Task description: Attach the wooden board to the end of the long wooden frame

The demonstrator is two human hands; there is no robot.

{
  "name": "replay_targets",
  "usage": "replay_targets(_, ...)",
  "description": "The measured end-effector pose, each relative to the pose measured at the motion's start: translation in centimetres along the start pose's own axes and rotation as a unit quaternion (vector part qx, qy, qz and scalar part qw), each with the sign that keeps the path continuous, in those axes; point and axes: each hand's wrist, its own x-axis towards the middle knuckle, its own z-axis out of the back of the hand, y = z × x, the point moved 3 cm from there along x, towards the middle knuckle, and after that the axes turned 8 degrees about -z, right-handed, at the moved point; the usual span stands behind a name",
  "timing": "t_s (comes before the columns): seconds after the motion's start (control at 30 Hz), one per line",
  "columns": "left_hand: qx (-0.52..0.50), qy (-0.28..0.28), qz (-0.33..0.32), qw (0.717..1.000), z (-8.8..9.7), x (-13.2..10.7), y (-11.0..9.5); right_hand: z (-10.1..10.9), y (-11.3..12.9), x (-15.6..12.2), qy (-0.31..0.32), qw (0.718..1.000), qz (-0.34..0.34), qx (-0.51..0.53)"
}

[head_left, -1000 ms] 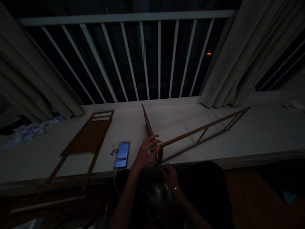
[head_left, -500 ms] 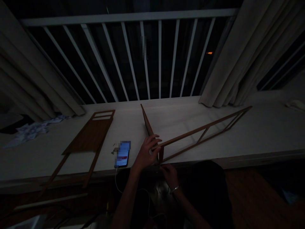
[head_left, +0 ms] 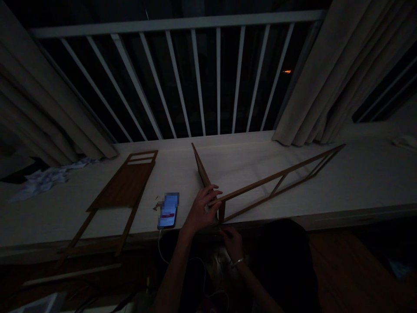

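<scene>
Fingers of the person's left hand curl over the near corner of a slim wooden frame, thumb on the near side, gripping it where a long rail meets a wooden panel seen nearly edge-on. The right hand, with a bracelet at its wrist, is just below that corner, at the front edge of a white window ledge; its thumb and fingertips are drawn close together, but it is too dark to tell whether they pinch something small or touch the frame. The frame is on its edge on the ledge, opened into a V: its long axis runs from the left hand away to the right and back, while the panel slants away and slightly left. So the joined corner lies within the left hand's grip and just above the right hand's fingertips. Left of the hands, a lit smartphone lies on the ledge, a white cable trailing from its lower end, with a few small pieces beside it. Farther left, a second wooden frame with a solid panel lies flat, its legs jutting past the ledge's front edge. Crumpled cloth lies at far left. Behind stands a white railing against darkness, between a left curtain and a right curtain.
</scene>
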Motion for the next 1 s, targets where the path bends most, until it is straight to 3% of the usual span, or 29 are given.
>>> replay_targets(0.33, -0.007, -0.002, -0.002, 1.000, 0.1, 0.0, 0.1, -0.4, 0.4, -0.4, -0.016, 0.988, -0.118, 0.101)
replay_targets(0.57, -0.005, -0.005, -0.006, 1.000, 0.1, -0.1, 0.1, -0.6, 1.2, -0.5, 0.000, 0.961, -0.193, 0.199)
replay_targets(0.7, -0.006, -0.010, -0.007, 1.000, 0.0, -0.1, 0.2, -1.3, 0.2, -0.6, 0.007, 0.929, -0.240, 0.283)
replay_targets(1.0, 0.000, -0.013, -0.004, 1.000, 0.0, 0.1, 0.4, -2.9, -1.3, -0.4, 0.034, 0.827, -0.345, 0.443)
